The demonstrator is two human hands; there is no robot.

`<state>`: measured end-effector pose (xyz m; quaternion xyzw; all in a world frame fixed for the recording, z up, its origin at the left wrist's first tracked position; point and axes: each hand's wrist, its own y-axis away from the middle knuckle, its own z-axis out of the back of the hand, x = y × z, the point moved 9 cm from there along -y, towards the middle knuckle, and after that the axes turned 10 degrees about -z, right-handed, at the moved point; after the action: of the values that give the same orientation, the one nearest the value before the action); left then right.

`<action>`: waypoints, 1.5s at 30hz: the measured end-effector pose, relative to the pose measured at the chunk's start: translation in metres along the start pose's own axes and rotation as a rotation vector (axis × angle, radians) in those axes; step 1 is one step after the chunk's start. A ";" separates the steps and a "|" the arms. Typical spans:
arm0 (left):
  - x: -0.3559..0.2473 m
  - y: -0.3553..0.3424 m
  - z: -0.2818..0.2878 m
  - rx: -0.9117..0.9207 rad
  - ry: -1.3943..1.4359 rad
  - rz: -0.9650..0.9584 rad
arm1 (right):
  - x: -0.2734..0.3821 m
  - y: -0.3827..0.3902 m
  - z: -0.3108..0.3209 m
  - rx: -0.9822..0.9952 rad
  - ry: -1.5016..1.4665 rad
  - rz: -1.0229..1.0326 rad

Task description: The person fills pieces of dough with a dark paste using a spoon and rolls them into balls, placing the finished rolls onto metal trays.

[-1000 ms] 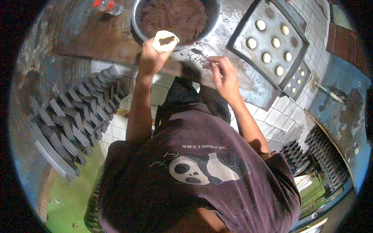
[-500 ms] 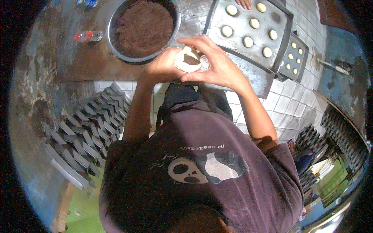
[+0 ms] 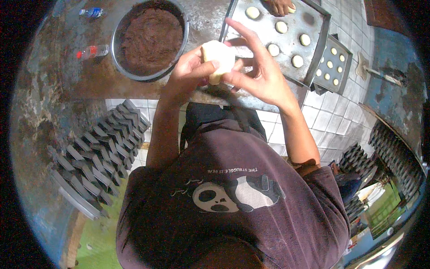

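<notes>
My left hand [image 3: 190, 72] grips a pale piece of dough [image 3: 218, 57], with its thumb across the front. My right hand [image 3: 264, 83] holds the dough's right side by the thumb, its index finger raised and the other fingers bent behind. No brown filling shows in the dough now. Just left of my hands is a round metal bowl [image 3: 116, 42] of brown crumbly filling [image 3: 150, 38]. Behind my right hand lies a metal tray [image 3: 316, 31] with several round dough pieces [image 3: 281, 27].
Another person's hand [image 3: 280, 6] touches dough at the tray's far side. Two plastic bottles [image 3: 92, 52] lie left of the bowl. A second tray [image 3: 343, 49] of dough rounds is at right. Stacked dark pans [image 3: 98, 152] stand low at left, more [image 3: 394, 163] at right.
My right hand came from the worktop to the dough. The dough moved right and turned, hiding the brown filling. The bowl and trays appear shifted left; another person's hand has appeared at the tray.
</notes>
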<state>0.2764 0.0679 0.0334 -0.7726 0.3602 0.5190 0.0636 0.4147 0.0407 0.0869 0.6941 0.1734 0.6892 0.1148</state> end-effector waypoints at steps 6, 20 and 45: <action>0.009 -0.016 -0.027 -0.122 -0.056 0.049 | 0.042 0.003 0.014 -0.047 0.642 0.517; -0.061 -0.083 -0.090 -0.279 -0.347 -0.436 | -0.040 -0.004 0.053 0.170 -1.231 -0.125; -0.024 -0.183 -0.227 0.146 -0.346 -0.667 | 0.015 0.019 0.221 0.051 0.211 0.168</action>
<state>0.5567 0.1065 0.1067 -0.7418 0.1089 0.5656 0.3436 0.6360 0.0469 0.1035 0.6326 0.1433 0.7608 0.0203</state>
